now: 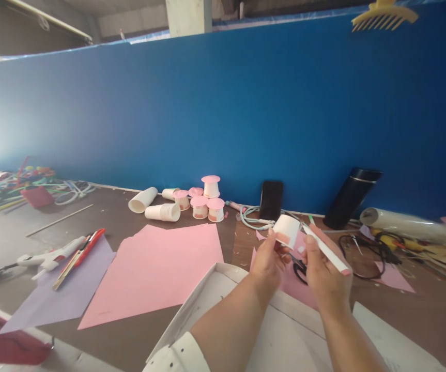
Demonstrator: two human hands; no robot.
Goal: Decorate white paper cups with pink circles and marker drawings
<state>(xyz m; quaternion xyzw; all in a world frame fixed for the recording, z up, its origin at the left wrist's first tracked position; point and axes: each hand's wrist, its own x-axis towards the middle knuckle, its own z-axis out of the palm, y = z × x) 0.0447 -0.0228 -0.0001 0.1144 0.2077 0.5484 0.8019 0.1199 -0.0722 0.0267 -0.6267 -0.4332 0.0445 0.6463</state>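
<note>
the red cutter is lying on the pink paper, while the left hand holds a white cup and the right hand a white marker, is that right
not quite: the head view shows the red cutter lying on the purple paper, not the pink paper. the left hand does hold a white cup and the right hand a white marker

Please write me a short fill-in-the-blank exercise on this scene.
The left hand holds a small paper cup, and the right hand holds a pen-shaped item that is mostly ____.
The phone leans against a partition coloured ____.
The large paper sheet beside the purple one is ____.
The hair clip at the partition's top is ____.

Missing words: white; blue; pink; yellow.
</note>
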